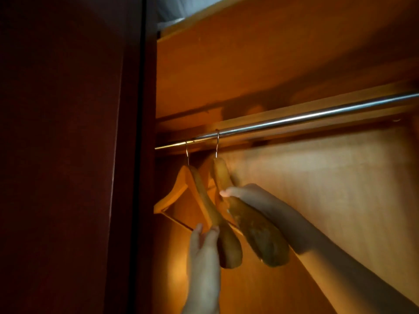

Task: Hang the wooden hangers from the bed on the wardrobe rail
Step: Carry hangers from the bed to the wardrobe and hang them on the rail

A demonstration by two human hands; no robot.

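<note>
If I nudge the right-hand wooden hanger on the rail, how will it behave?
The broad-shouldered wooden hanger looks rigid, so it should not flex. Hung only by a thin wire hook on the smooth metal rail, it will probably swing and slide sideways. It may knock the neighbouring wooden hanger.

Warm dim light on an orange wooden wardrobe interior [317, 177] beside a dark door [63, 132]

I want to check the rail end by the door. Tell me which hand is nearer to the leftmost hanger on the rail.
Left. The left hand touches the lower end of the leftmost hanger. The right hand is farther right, gripping the second hanger beside it.
</note>
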